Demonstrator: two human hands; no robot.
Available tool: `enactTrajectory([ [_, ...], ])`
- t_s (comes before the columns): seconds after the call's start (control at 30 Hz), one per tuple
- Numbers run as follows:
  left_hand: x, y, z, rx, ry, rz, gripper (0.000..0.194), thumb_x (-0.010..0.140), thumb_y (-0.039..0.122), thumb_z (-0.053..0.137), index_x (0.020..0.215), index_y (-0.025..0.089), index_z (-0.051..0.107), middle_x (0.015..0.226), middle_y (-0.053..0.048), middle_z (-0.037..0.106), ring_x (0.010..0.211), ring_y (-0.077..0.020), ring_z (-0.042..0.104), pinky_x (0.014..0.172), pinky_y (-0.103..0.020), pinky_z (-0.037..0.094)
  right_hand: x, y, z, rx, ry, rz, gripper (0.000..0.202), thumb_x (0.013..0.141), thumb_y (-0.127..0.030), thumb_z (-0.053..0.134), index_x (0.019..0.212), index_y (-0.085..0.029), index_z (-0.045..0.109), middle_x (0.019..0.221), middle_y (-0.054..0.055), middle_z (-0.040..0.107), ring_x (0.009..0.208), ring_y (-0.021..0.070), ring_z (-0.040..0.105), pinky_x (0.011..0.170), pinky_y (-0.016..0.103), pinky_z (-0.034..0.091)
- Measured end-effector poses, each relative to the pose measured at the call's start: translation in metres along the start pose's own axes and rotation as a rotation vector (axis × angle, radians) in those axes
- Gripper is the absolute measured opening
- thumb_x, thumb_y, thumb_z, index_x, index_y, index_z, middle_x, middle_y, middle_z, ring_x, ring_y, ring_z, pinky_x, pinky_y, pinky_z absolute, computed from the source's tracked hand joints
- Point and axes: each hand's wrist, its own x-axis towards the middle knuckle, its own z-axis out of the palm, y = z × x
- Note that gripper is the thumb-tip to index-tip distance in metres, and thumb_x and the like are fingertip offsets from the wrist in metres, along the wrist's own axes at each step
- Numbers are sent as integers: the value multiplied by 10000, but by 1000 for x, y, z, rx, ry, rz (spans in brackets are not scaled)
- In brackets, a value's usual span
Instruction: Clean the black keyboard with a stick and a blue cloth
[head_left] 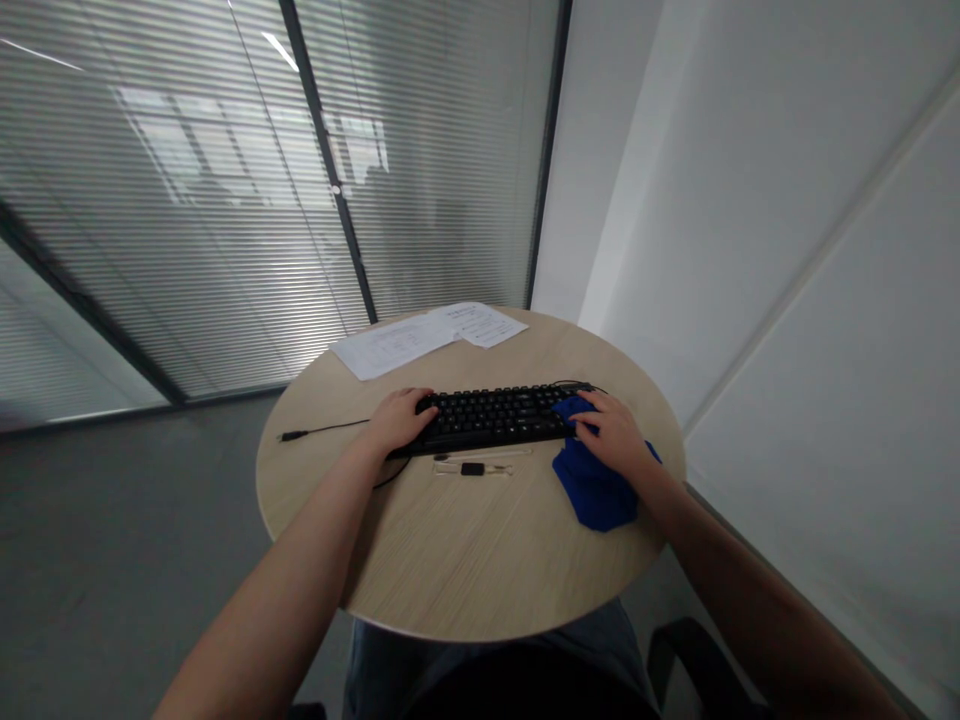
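Observation:
A black keyboard (495, 417) lies across the middle of the round table. My left hand (401, 418) grips its left end, thumb on top near the keys. At the right end, my right hand (609, 430) has its fingers closed on a blue cloth (596, 490), part of which is pressed against the keyboard's right side. The rest of the cloth hangs down over the tabletop under my wrist. Just in front of the keyboard lie a thin clear stick and a small tool with a black middle (472, 469), whose kind I cannot make out.
White printed sheets (405, 345) lie at the table's far edge. A black cable with a USB plug (294, 435) extends to the left of the keyboard. The wooden table (480, 570) stands near a white wall and a glass partition with blinds. A chair armrest (694, 660) is at lower right.

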Motion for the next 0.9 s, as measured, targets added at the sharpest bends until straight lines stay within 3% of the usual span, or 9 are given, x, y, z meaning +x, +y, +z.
enactTrajectory([
  [0.33,-2,4,-2,-10,-7,-35,531,898,430,493,1321,143,636,1322,-146,659,1221,-285,604,1096,-386,421,-1,-3,-4,23,-10,-21,162,806,-250,626,789,-243,787,1312,84,658,1222,316,580,1087,552,430],
  [0.77,-1,3,-1,-7,6,-29,513,895,441,498,1302,168,648,1319,-135,664,1221,-288,605,1094,-397,426,0,-6,-4,25,13,53,228,848,-246,568,854,-218,795,1298,125,658,1201,313,588,1057,533,454],
  [0.9,-2,3,-1,-7,2,-28,523,898,446,492,1315,167,640,1331,-135,658,1229,-287,599,1099,-396,418,0,-7,-5,34,-8,42,209,833,-239,576,755,-215,769,1278,124,668,1183,321,593,1048,541,458],
])
